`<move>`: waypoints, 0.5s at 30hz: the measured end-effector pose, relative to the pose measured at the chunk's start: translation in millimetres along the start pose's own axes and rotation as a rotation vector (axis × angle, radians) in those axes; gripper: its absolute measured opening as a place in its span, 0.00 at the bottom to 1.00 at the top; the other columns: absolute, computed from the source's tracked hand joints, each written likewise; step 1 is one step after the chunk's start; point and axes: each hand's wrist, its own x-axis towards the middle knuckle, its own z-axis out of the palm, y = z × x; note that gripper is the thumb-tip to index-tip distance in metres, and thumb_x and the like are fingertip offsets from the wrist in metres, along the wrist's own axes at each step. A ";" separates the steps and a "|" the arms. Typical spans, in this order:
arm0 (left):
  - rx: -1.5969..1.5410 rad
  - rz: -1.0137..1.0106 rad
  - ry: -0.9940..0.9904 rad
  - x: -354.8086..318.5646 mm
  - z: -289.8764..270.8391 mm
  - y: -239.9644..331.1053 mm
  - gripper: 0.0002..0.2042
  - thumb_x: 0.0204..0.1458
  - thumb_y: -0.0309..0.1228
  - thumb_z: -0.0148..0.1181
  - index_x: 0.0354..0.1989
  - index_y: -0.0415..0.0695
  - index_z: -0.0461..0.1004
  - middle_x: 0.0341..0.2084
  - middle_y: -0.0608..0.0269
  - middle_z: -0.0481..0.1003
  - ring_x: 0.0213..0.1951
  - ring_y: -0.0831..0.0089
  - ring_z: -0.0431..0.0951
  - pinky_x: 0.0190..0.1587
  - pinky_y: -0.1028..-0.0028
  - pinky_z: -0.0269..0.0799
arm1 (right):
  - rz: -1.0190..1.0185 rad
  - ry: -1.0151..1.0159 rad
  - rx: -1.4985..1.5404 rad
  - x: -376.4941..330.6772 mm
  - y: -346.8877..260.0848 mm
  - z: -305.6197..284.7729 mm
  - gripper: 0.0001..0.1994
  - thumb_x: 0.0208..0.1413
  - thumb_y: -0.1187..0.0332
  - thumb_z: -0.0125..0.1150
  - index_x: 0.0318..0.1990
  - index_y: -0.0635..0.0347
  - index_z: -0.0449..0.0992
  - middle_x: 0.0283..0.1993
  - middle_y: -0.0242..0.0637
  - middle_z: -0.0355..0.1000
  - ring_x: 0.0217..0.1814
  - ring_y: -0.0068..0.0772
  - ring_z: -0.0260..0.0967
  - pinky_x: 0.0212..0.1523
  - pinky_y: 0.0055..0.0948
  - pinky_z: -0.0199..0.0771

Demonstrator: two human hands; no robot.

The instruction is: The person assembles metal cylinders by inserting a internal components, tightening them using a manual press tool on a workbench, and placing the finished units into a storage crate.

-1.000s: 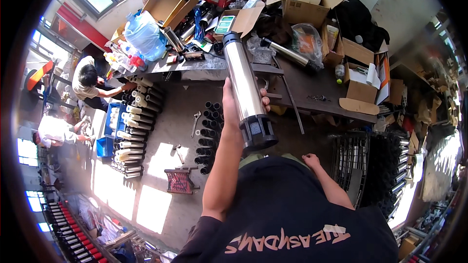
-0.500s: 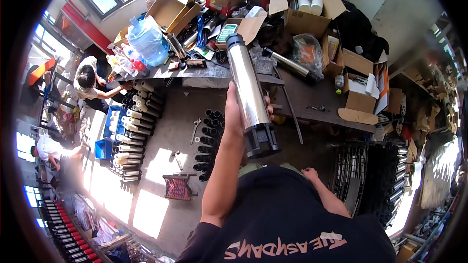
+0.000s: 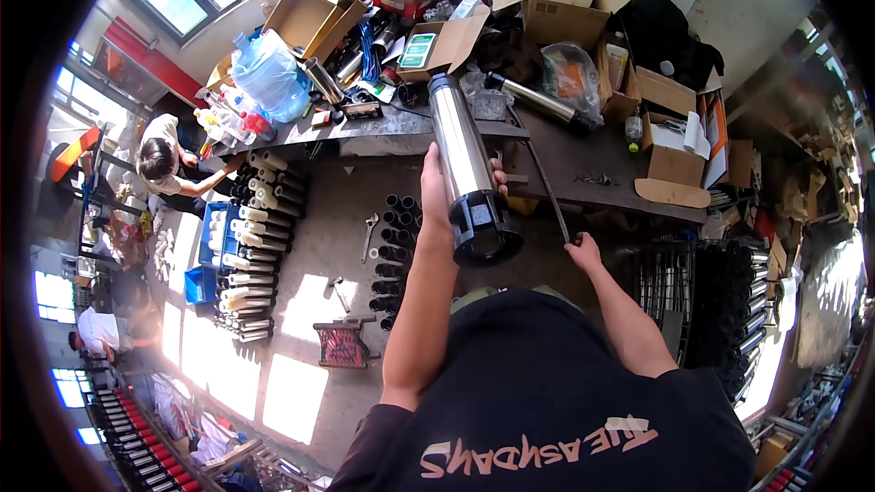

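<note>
In front of my chest my left hand (image 3: 437, 193) is wrapped round a shiny steel cylinder (image 3: 460, 141) with black end pieces. The cylinder stands tilted, its far end near the workbench edge. At its near end, a black slotted cage (image 3: 486, 228) with a round rim points toward me. To the right, my right hand (image 3: 585, 252) is closed on the lower end of a long thin dark rod (image 3: 544, 175). The rod's upper end reaches the workbench edge, beside a flat metal piece (image 3: 503, 130) that juts out there.
The dark workbench (image 3: 629, 193) carries open cardboard boxes (image 3: 567, 23), a bagged orange item (image 3: 571, 82) and another steel cylinder (image 3: 544, 102). Rows of black-ended tubes (image 3: 251, 255) stand on the floor at left, near a co-worker (image 3: 164, 157). A small red stool (image 3: 343, 344) stands nearer.
My right hand has moved from beside my body up and forward to the rod's lower end and closed on it. The cylinder in my left hand has tipped, showing more of its open caged end.
</note>
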 end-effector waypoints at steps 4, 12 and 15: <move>0.011 0.007 0.054 -2.8 -4.9 -0.6 0.39 0.62 0.62 0.30 0.51 0.27 0.61 0.35 0.48 0.70 0.33 0.58 0.75 0.36 0.60 0.77 | 0.069 -0.183 -0.012 4.2 -70.8 -14.2 0.43 0.45 0.53 0.67 0.70 0.52 0.58 0.67 0.48 0.64 0.70 0.51 0.60 0.69 0.48 0.54; 0.124 -0.032 0.188 -0.7 -7.7 0.9 0.39 0.62 0.63 0.32 0.50 0.29 0.64 0.32 0.44 0.74 0.31 0.54 0.78 0.34 0.56 0.79 | 0.148 -0.482 0.366 40.5 -79.1 4.0 0.16 0.57 0.59 0.63 0.46 0.61 0.73 0.33 0.36 0.72 0.30 0.31 0.67 0.31 0.33 0.71; 0.234 -0.009 0.213 -5.5 0.9 0.4 0.36 0.64 0.61 0.33 0.49 0.33 0.66 0.31 0.46 0.75 0.29 0.56 0.79 0.32 0.58 0.80 | 0.267 -0.429 0.634 21.3 -74.0 9.3 0.15 0.61 0.55 0.61 0.29 0.55 0.70 0.23 0.29 0.65 0.23 0.26 0.63 0.26 0.31 0.67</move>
